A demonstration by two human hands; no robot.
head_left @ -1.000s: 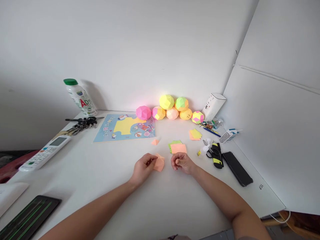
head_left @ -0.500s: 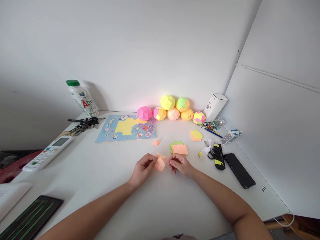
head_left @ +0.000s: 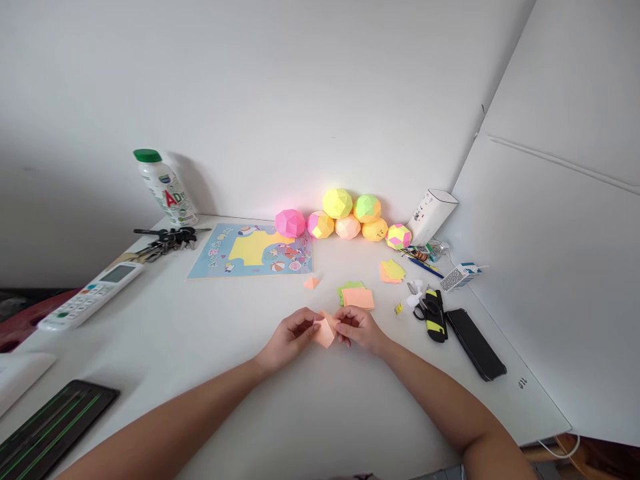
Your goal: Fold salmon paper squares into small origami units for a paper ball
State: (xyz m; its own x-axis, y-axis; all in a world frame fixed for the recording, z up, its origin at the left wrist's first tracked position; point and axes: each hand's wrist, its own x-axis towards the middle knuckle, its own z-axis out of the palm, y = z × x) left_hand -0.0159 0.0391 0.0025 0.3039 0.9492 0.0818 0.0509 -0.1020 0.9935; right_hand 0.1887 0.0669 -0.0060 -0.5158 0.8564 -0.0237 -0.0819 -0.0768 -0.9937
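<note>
A folded peach paper piece [head_left: 326,331] is held above the white table between my hands. My left hand [head_left: 293,339] pinches its left side with thumb and fingers. At its right edge, my right hand [head_left: 361,328] has thumb and fingertips closed on the paper. Just beyond my hands lies a stack of peach sticky notes [head_left: 359,299] on top of green ones [head_left: 350,287]. A small folded peach paper unit [head_left: 312,283] rests to the left of that stack.
Several faceted paper balls [head_left: 337,204] sit against the wall. A blue printed board [head_left: 215,267], a bottle [head_left: 169,193], keys [head_left: 170,241] and a remote [head_left: 95,297] are at left. Scissors [head_left: 420,311], a yellow-black cutter [head_left: 435,317] and a black phone [head_left: 476,345] lie at right.
My right hand has come in from a small gap and now grips the right edge of the peach paper. My left hand keeps hold of it, and the view has shifted slightly.
</note>
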